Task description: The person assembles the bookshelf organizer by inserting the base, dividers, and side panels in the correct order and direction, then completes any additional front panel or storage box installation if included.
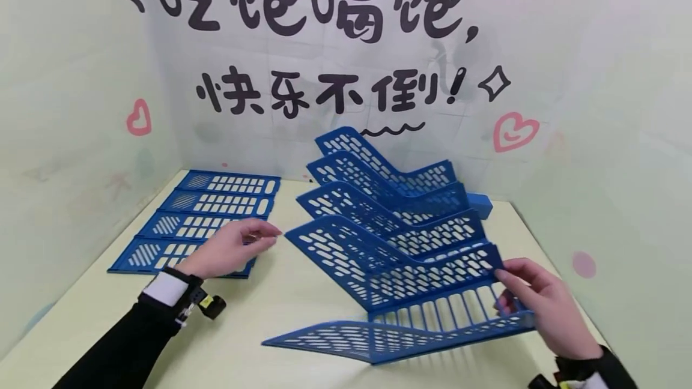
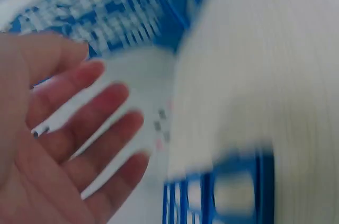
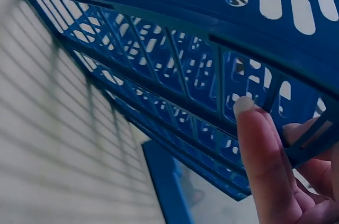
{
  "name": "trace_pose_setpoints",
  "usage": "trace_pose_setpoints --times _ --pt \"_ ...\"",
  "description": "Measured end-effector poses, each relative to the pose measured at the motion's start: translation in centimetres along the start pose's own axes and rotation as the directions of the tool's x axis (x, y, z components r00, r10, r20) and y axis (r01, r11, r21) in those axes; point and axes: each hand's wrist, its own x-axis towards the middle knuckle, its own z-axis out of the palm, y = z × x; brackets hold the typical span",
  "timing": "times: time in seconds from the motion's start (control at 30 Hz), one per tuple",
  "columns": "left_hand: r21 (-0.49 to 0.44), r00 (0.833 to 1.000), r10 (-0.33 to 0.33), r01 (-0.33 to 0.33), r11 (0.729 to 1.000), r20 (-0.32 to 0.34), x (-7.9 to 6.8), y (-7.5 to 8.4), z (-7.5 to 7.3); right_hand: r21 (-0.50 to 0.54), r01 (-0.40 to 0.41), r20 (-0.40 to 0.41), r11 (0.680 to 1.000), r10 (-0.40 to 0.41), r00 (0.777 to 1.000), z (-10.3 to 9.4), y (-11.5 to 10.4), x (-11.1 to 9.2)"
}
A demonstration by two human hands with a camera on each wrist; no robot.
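Observation:
A blue plastic file rack [image 1: 432, 281], with several slotted upright dividers, stands in the middle right of the table. Its nearest divider leans low toward the front. My right hand [image 1: 562, 311] grips the rack's right end near the front; in the right wrist view, fingers [image 3: 259, 155] curl round a bar of the slatted bottom [image 3: 201, 86]. My left hand [image 1: 232, 248] hangs over the flat blue panels [image 1: 162, 251] with loosely bent fingers and holds nothing. Its fingertips overlap the tip of a divider in the head view, and the left wrist view shows the palm bare [image 2: 69, 144].
Several flat blue panels with rectangular slots lie in a row at the table's left back. A small solid blue piece [image 1: 480, 204] sits behind the rack. Pale walls [image 1: 622, 107] with lettering and hearts close off the table's back and sides.

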Motion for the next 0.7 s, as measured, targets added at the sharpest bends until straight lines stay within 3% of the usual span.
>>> trace_pose_setpoints --times 0.07,0.17,0.27,0.33,0.4,0.5,0.7 --pt "0.131 0.998 -0.032 0.039 0.991 -0.054 0.2 -2.0 -0.7 -0.038 -0.023 -0.013 0.999 0.023 1.000 -1.3 -0.4 -0.3" --pt "0.284 0.990 -0.108 0.128 0.950 -0.086 0.3 -5.0 -1.8 -0.132 -0.020 -0.036 0.991 0.015 0.999 -3.0 -0.8 -0.8" --pt "0.373 0.970 -0.231 0.241 0.896 -0.072 0.3 -7.3 -2.6 -0.281 -0.031 -0.093 0.959 0.005 0.996 -4.7 -1.4 -1.5" --pt "0.407 0.948 -0.316 0.305 0.861 -0.040 0.1 -8.1 -2.9 -0.364 -0.071 -0.134 0.929 0.023 0.991 -5.6 -1.9 -2.0" --pt "0.419 0.933 -0.361 0.330 0.846 -0.008 -0.2 -8.4 -3.0 -0.416 -0.107 -0.155 0.903 0.046 0.987 -6.5 -2.6 -2.2" --pt "0.433 0.927 -0.375 0.328 0.840 0.025 -0.7 -7.9 -2.8 -0.458 -0.140 -0.166 0.878 0.070 0.984 -7.6 -3.6 -2.1" --pt "0.441 0.947 -0.316 0.260 0.859 0.057 -1.4 -5.7 -0.8 -0.594 -0.088 -0.167 0.800 -0.016 0.986 -8.7 -5.6 -1.3"
